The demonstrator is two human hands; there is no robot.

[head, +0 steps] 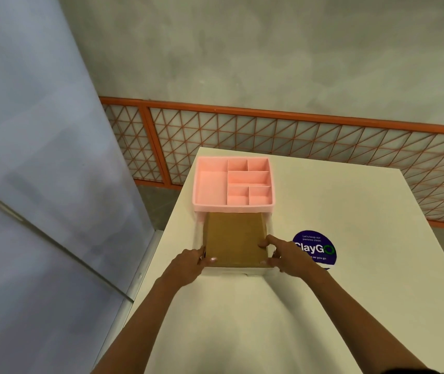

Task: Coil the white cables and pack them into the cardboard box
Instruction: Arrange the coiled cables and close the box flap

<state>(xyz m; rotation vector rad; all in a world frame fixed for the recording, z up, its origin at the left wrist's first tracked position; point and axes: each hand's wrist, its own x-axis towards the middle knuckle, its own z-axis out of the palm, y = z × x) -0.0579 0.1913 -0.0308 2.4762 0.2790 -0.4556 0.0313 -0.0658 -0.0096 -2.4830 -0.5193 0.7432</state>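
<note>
Cardboard box [234, 238] sits on the table [323, 306], left grip [191, 263] and right grip [285, 255] each clasping a near corner; pink tray [233, 209] stands just beyond its far edge.

Tray [198, 184] sits tight against the far side of the box [233, 238]: no approach there. Left hand [191, 263] and right hand [288, 255] grip its two flanks. Worktop [350, 206] is open on the right and near side; the sticker [320, 238] lies flat. Glass panel [40, 184] crowds the left edge.
</note>
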